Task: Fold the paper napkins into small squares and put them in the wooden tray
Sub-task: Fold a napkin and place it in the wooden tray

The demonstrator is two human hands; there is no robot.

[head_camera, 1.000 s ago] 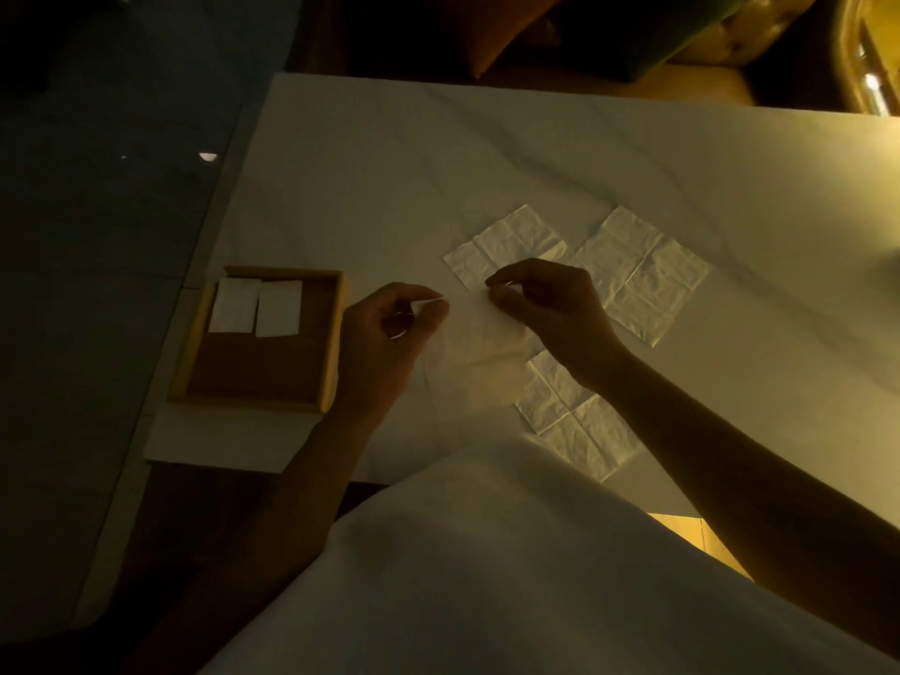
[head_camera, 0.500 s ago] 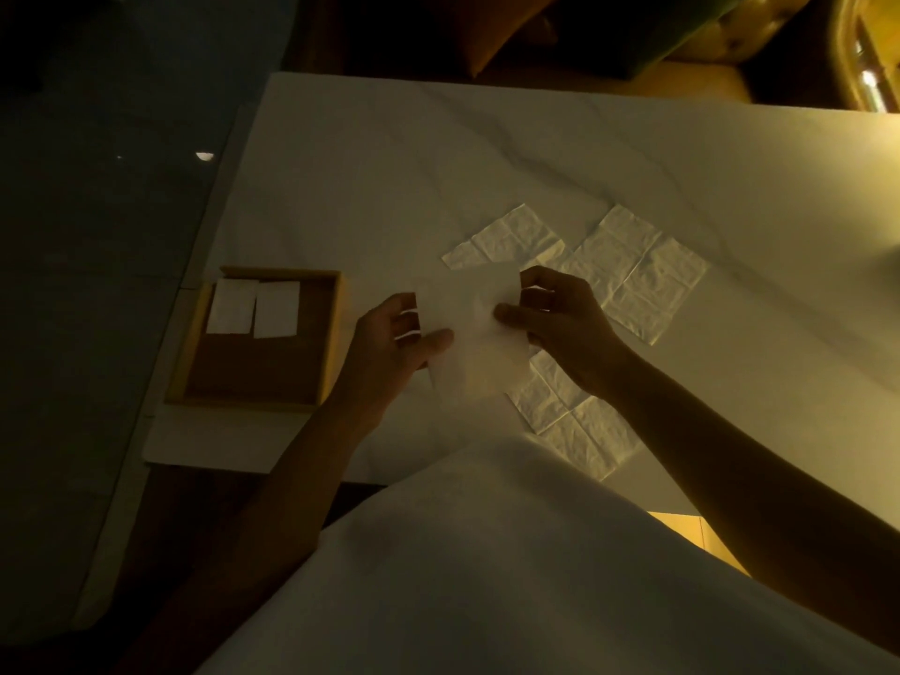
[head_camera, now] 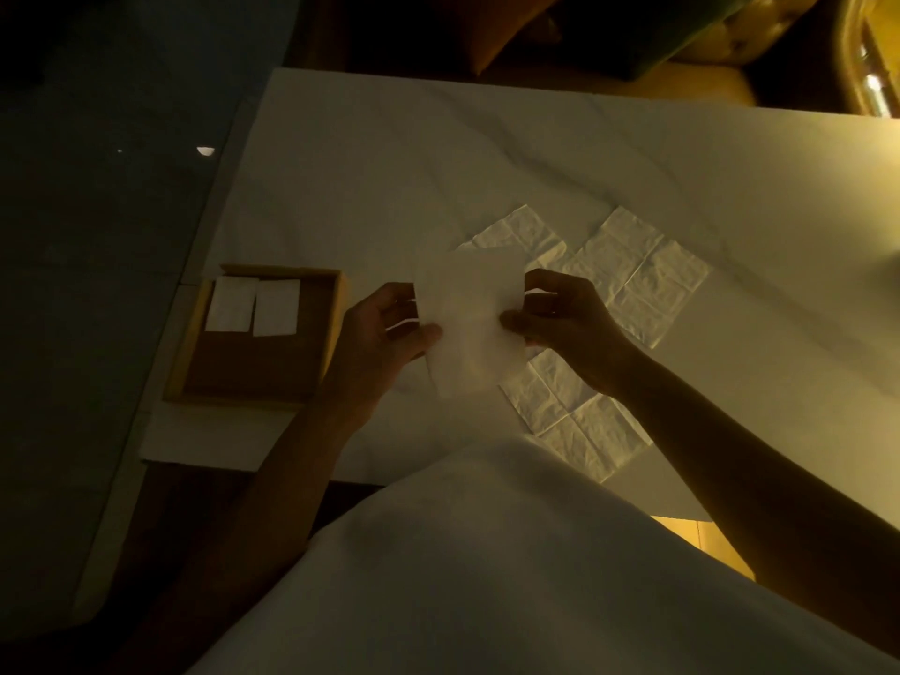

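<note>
I hold a white paper napkin (head_camera: 470, 324) above the table, folded over into a narrower upright rectangle. My left hand (head_camera: 384, 333) pinches its left edge and my right hand (head_camera: 560, 316) pinches its right edge. Three unfolded napkins lie flat on the table: one behind the held napkin (head_camera: 516, 233), one to the right (head_camera: 638, 275), one near the front edge (head_camera: 574, 421). The wooden tray (head_camera: 336, 304) sits to the left of my left hand, with two small folded white squares (head_camera: 253, 306) side by side along its far end.
The white marble table (head_camera: 487, 153) ends at its left edge just past the tray, with dark floor beyond. My white clothing (head_camera: 462, 577) fills the foreground. Orange and green upholstered seats (head_camera: 682, 65) stand beyond the far edge.
The napkin has been lifted off the table and folded over, now held upright between both hands. My hands moved slightly apart to its two side edges.
</note>
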